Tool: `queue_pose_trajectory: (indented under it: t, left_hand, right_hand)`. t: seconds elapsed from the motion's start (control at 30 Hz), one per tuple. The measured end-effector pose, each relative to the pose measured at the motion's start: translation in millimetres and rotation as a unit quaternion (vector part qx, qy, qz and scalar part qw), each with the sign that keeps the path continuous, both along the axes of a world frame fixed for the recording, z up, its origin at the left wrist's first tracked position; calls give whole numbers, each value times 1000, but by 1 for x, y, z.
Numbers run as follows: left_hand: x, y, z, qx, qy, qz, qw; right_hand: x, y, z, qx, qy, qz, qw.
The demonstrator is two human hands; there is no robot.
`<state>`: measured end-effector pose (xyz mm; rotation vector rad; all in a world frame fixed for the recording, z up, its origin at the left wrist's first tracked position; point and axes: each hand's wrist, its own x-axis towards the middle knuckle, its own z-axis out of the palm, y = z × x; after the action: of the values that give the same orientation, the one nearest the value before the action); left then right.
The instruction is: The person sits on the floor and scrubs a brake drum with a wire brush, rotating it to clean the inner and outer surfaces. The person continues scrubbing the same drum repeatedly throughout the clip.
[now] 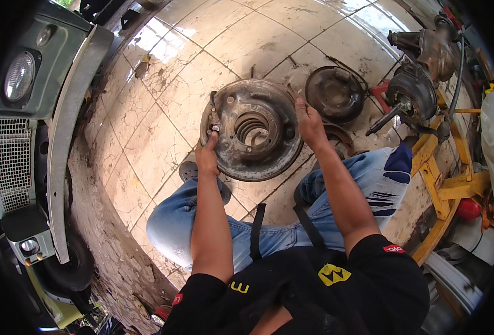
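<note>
Between my hands is a round, worn metal brake backing plate (237, 159), with a large hole and raised hub at its middle. Curved brake shoes seem to sit along its rim. My left hand (207, 156) grips the lower left edge, its thumb by a small shiny fitting (216, 128). On the right edge, my right hand (309, 121) is closed with the thumb on top; its fingers are partly hidden behind the rim. A second, darker round plate (334, 92) lies on the floor just right of my right hand. Below it a curved brake shoe (339, 137) shows partly behind my forearm.
An axle assembly (411, 95) with a projecting shaft rests at the right by a yellow wooden stand (434, 184). A green vehicle front (40, 67) with a grey bumper (71, 123) stands left. Cracked tiles (163, 111) cover the floor. A red rounded object (468, 209) sits near the stand.
</note>
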<state>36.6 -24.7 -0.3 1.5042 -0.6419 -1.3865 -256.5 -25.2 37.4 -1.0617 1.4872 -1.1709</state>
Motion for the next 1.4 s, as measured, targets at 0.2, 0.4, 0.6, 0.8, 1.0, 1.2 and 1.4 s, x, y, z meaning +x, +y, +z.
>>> queue_pose_trajectory:
  t: [0.2,0.4,0.6,0.8,1.0,1.2,1.4]
  left_hand:
    - [-6,-2,10,-6,7,7,1000]
    - [-5,-4,6,-15,22,-3,1000]
    - [-11,-2,12,-17,40,33,998]
    - [-20,6,30,-11,-33,38,999]
    - [-20,42,12,-29,131,100,986]
    - [-36,51,19,-33,-35,65,997]
    - [-14,31,32,11,-50,65,997]
  right_hand:
    - [-3,-2,-7,7,16,-5,1000]
    - [-2,-4,-12,-14,23,-12,1000]
    - [-2,-1,-12,4,35,-9,999]
    - [3,-3,-13,22,87,-40,995]
    - [2,-1,-17,65,111,-20,991]
    - [8,10,2,83,140,-28,986]
    - [4,24,0,101,140,5,985]
